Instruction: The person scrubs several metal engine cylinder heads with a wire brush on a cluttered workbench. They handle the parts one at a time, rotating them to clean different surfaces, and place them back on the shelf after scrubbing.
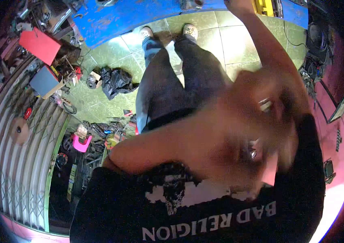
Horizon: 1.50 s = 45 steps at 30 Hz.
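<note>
The fingers [285, 133] of the left hand [257, 125] were blurred close under the camera, so it could not be told whether they were clenched or released. A small shiny metal piece [265, 104] was seen among them, but whether it was held or worn could not be made out. The right arm was stretched to the far side, where the right hand [236, 4] was laid at the near edge of the blue bench [139, 16], just left of a yellow tool [263, 6]. That hand was cut by the picture's rim, and its grip could not be told either. Between the bench and the body, the person's legs and shoes were seen on the green tiled floor [241, 40], with a black bag [115, 81] lying to the left. A red box [40, 44] and a pink stool [81, 142] were set among clutter farther left. The step was judged to be a reach to the bench, with nothing there yet grasped. A sure grip would call for a clear sight of the yellow tool, and for the left hand to be lowered out of the view.
</note>
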Each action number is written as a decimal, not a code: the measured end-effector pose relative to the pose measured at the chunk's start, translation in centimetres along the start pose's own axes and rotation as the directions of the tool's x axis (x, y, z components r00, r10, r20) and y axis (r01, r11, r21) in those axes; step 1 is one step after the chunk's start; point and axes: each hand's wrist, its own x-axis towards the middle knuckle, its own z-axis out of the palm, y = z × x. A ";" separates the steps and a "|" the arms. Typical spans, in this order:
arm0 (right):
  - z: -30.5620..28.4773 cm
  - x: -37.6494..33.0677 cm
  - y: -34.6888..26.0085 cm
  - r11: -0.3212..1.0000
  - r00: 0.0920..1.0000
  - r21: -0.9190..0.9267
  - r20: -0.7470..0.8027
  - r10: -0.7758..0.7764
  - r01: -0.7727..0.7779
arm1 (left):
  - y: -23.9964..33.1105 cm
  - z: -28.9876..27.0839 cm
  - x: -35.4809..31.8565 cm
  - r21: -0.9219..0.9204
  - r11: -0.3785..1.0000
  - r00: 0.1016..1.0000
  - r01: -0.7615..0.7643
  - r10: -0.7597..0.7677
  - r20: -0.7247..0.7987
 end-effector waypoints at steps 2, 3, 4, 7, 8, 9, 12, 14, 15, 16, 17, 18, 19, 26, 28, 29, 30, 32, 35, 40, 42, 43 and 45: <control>-2.5 1.7 -2.1 0.970 0.996 -0.226 0.034 -0.083 0.089 | -4.8 -4.0 -0.5 0.300 0.897 0.926 0.326 -0.239 -0.291; -3.4 1.8 -1.7 0.946 0.980 -0.256 0.072 -0.187 0.200 | -6.9 -5.7 -0.8 0.369 0.783 0.845 0.502 -0.352 -0.402; -3.9 2.6 -1.8 0.923 0.972 -0.309 0.124 -0.202 0.231 | -9.9 -8.3 -0.8 0.403 0.639 0.741 0.656 -0.440 -0.508; -4.6 5.5 -2.4 0.819 0.927 -0.454 0.289 -0.238 0.352 | -20.3 -17.1 -0.4 0.553 0.367 0.663 0.748 -0.444 -0.603; -4.7 6.0 -2.7 0.827 0.925 -0.438 0.299 -0.234 0.351 | -23.6 -19.4 0.0 0.520 0.284 0.591 0.805 -0.454 -0.666; -4.6 6.3 -2.7 0.841 0.924 -0.418 0.311 -0.223 0.344 | -24.9 -20.3 1.0 0.553 0.154 0.556 0.819 -0.451 -0.698; -2.1 7.0 -1.4 0.851 0.947 -0.426 0.226 -0.229 0.307 | -27.8 -22.2 3.3 0.616 -0.106 0.522 0.781 -0.432 -0.736; -2.4 7.1 -2.6 0.852 0.955 -0.440 0.211 -0.208 0.283 | -28.3 -23.0 3.6 0.672 -0.099 0.571 0.733 -0.446 -0.689; -2.8 6.8 -2.9 0.843 0.950 -0.451 0.236 -0.203 0.292 | -27.9 -22.2 3.8 0.702 -0.128 0.610 0.700 -0.404 -0.682; -2.9 6.7 -2.5 0.848 0.951 -0.438 0.214 -0.224 0.298 | -28.6 -22.3 3.7 0.698 -0.207 0.602 0.686 -0.378 -0.704; -2.5 6.5 -2.2 0.849 0.949 -0.427 0.193 -0.251 0.312 | -29.9 -22.9 2.8 0.682 -0.285 0.593 0.674 -0.342 -0.729; -2.0 6.4 -2.0 0.848 0.944 -0.415 0.173 -0.281 0.329 | -30.7 -23.3 2.5 0.656 -0.362 0.582 0.662 -0.303 -0.754; -2.1 5.6 -1.1 0.856 0.939 -0.387 0.100 -0.330 0.342 | -28.5 -22.4 3.0 0.729 -0.356 0.620 0.585 -0.383 -0.685; -3.3 3.3 -0.1 0.798 0.923 -0.464 0.161 -0.351 0.384 | -28.0 -21.5 2.2 0.774 -0.348 0.694 0.529 -0.347 -0.631; -5.2 2.3 -0.3 0.815 0.925 -0.439 0.174 -0.337 0.379 | -27.5 -21.1 2.4 0.780 -0.360 0.691 0.512 -0.366 -0.623; -4.9 1.5 0.3 0.817 0.926 -0.446 0.089 -0.366 0.366 | -27.2 -20.6 2.2 0.779 -0.355 0.688 0.516 -0.369 -0.624; -5.7 0.9 0.2 0.820 0.920 -0.452 0.003 -0.393 0.352 | -26.7 -20.1 2.2 0.779 -0.351 0.686 0.519 -0.373 -0.625; -7.2 0.1 -0.8 0.864 0.953 -0.408 0.066 -0.294 0.295 | -25.4 -19.6 2.4 0.785 -0.337 0.699 0.519 -0.360 -0.617; -8.2 -2.2 -1.0 0.881 0.957 -0.400 -0.028 -0.287 0.253 | -21.7 -17.6 2.9 0.817 -0.296 0.739 0.494 -0.353 -0.574; -10.1 -9.6 -4.7 0.957 0.887 -0.280 -0.420 -0.193 0.076 | -13.2 -14.3 0.4 0.908 -0.336 0.912 0.249 -0.233 -0.336; -12.0 -12.9 -7.3 0.976 0.808 -0.208 -0.564 -0.172 0.063 | -9.1 -12.0 -0.8 0.926 -0.312 0.950 0.211 -0.157 -0.270; -13.0 -14.3 -8.6 0.987 0.772 -0.148 -0.619 -0.143 0.064 | -7.1 -10.9 -1.4 0.931 -0.311 0.966 0.189 -0.112 -0.233; -15.1 -16.6 -11.5 0.995 0.712 -0.081 -0.696 -0.092 0.050 | -3.5 -9.2 -2.6 0.939 -0.315 0.989 0.137 -0.017 -0.150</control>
